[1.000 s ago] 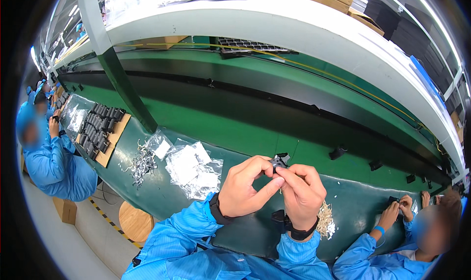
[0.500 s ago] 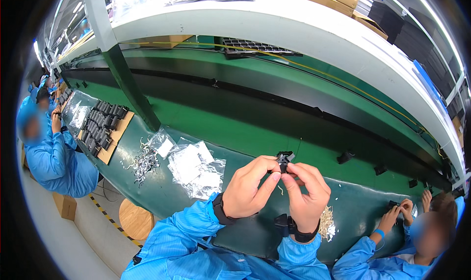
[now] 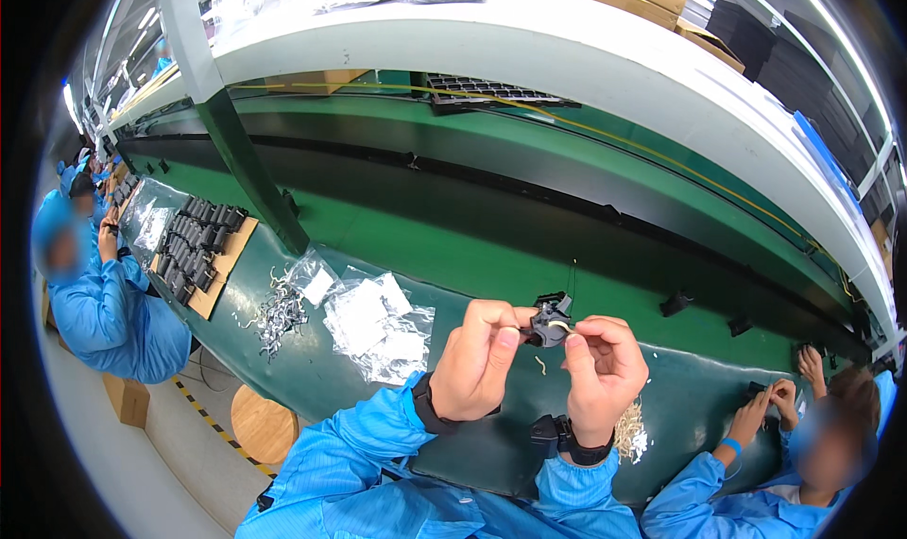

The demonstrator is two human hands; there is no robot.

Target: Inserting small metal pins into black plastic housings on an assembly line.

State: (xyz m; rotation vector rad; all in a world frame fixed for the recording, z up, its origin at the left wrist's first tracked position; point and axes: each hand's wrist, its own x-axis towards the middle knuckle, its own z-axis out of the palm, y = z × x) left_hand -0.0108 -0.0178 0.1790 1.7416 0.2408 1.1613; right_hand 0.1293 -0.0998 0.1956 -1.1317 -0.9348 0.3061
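Observation:
My left hand point(image 3: 472, 361) pinches a small black plastic part point(image 3: 547, 318) between thumb and fingers, above the green-topped workbench. Across the part's near side curves a thin pale strip point(image 3: 560, 325). Its right end meets the closed fingertips of my right hand point(image 3: 605, 378), which seem to grip it. The part's left edge is hidden by my left fingers. Under my hands, a loose pale strip lies on the bench. Close to my right wrist is a pile of cream and white scraps point(image 3: 630, 432).
Left on the bench are clear plastic bags point(image 3: 378, 322), a scrap pile point(image 3: 282, 314) and a cardboard sheet point(image 3: 223, 273) bearing rows of black parts. Black parts point(image 3: 675, 303) sit on the green conveyor belt point(image 3: 453, 227). A post point(image 3: 248, 166) and white shelf point(image 3: 529, 43) stand beyond. Co-workers sit on both sides.
The black part has turned, bringing the pale strip into view. My right fingers have shifted slightly right, away from my left. Black parts on the belt have moved a little to the right.

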